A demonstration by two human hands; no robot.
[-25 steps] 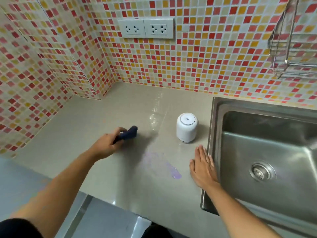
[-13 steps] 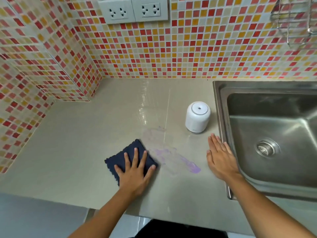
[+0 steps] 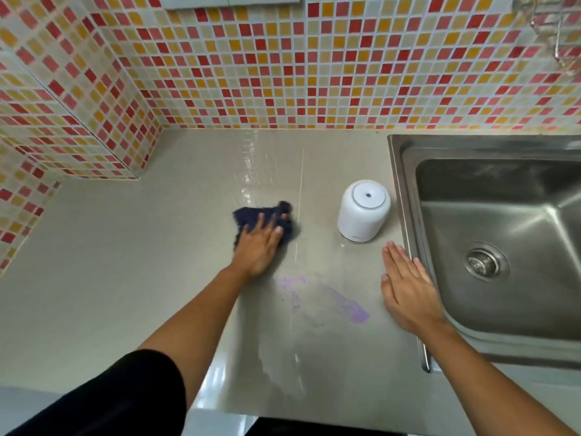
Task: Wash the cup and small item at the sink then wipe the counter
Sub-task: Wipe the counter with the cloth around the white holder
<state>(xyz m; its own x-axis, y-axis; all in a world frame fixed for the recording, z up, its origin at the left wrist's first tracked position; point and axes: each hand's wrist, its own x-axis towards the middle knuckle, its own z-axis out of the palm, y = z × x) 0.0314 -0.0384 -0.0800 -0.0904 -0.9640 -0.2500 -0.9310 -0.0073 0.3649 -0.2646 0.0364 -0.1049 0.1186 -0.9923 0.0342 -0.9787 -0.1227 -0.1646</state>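
My left hand presses a dark blue cloth flat onto the beige counter, fingers spread over it. The cloth is bunched and lies left of a white cup that stands upside down near the sink. My right hand rests flat and open on the counter beside the sink's left rim, just in front of the cup. A purple smear and a wet streak mark the counter between my two hands.
Mosaic tile walls close the counter at the back and left, with a boxed-out tile corner at far left. A wire rack hangs at top right. The sink basin shows a drain. The counter's front edge runs along the bottom.
My left hand has pushed the cloth away from me and to the right, past the purple smear toward the back. The cloth has bunched up. My right hand stays flat by the sink.
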